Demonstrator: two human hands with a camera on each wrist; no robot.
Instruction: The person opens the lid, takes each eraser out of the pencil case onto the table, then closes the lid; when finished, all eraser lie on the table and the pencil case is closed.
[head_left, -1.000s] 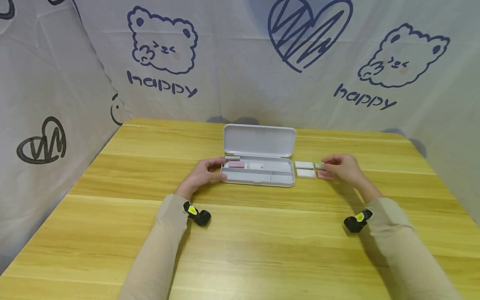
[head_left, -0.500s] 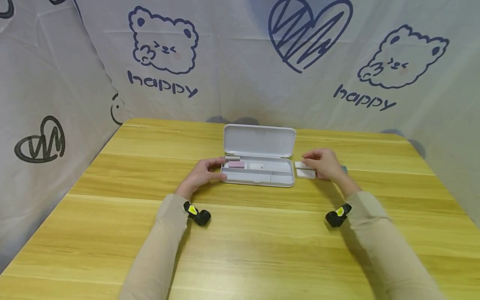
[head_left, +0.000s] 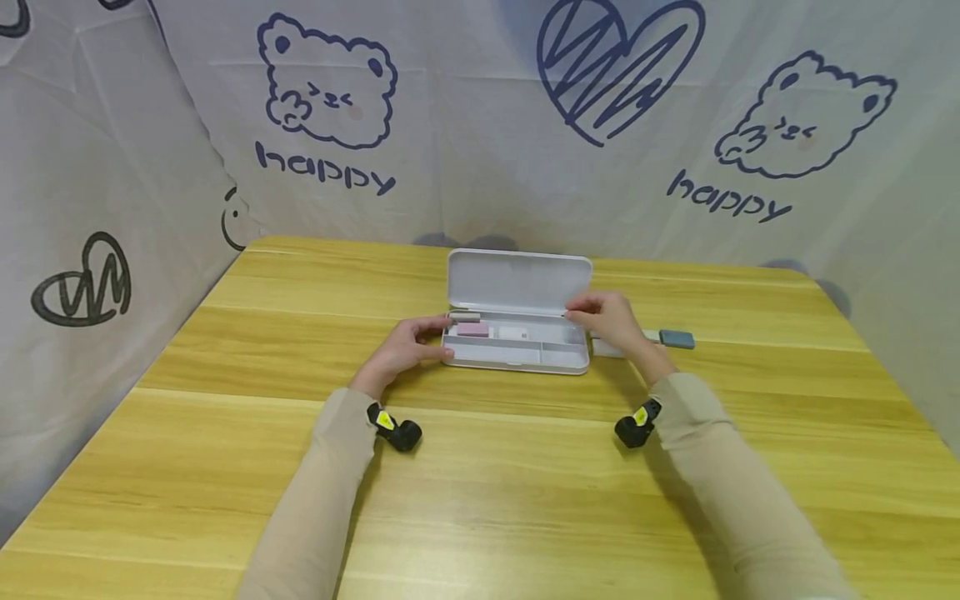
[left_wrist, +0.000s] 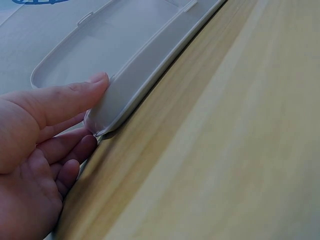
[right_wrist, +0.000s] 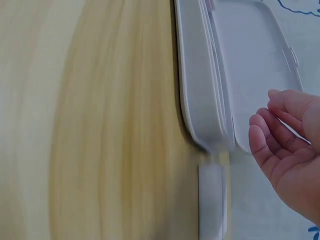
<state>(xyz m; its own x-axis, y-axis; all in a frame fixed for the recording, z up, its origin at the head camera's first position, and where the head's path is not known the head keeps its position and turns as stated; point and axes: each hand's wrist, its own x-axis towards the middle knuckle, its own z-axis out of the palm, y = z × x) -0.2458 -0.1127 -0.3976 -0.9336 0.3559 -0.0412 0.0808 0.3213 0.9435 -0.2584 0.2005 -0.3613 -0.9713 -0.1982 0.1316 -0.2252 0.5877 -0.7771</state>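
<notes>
Head view: the left hand (head_left: 401, 350), thumb apart from curled fingers, grips the left end of the open white case (head_left: 491, 364) on the table (head_left: 480, 483) — probably light, stiff and slick, best held by its end walls. Over its right end, the right hand (head_left: 613, 321) has fingertips bunched — whether pinching anything, I cannot tell.

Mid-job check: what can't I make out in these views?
Whether the right hand pinches something: too small in the head view; its own fingers hide the spot in the right wrist view.
Contents of the white rectangular lidded case: front wall hides them, left wrist view.
Right end of the nearest white rectangular block beside the case: right hand covers it, head view; bottom edge crops it, right wrist view.
</notes>
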